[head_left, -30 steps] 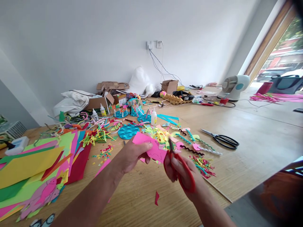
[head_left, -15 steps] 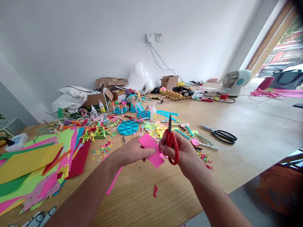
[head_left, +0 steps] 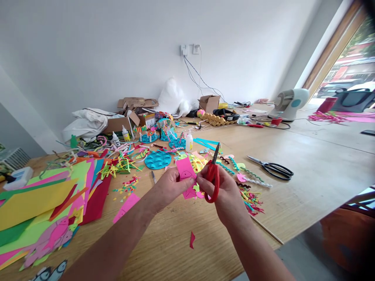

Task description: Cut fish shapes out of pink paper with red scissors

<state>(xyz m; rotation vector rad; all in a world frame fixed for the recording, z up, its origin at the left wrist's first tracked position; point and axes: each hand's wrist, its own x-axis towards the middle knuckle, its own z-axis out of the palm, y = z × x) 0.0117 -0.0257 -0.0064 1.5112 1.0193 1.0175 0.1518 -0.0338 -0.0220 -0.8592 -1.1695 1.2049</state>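
Note:
A pink piece of paper [head_left: 185, 168] with a fish-like outline drawn on it is pinched in my left hand [head_left: 172, 184], thumb across its front. My right hand [head_left: 225, 190] is wrapped round red-handled scissors [head_left: 213, 179], whose dark blades point up and away from me. The right fingertips meet the paper's right edge; whether they grip it too I cannot tell. Below the hands a small red paper scrap [head_left: 191, 239] lies on the table. Another pink paper piece [head_left: 126, 207] with drawn lines rests beside my left forearm.
Black-handled scissors [head_left: 272, 168] lie to the right, near a thin wooden stick [head_left: 268, 231]. Coloured paper sheets [head_left: 38, 199] are stacked at left. Behind the hands are a blue scalloped disc [head_left: 158, 159], a glue bottle [head_left: 189, 141] and paper scraps. A fan [head_left: 288, 103] stands at the back right.
My left hand has turned the pink paper more upright, so its drawn outline shows more clearly. The scissors have tilted slightly right and stay in my right hand. The view has shifted a little.

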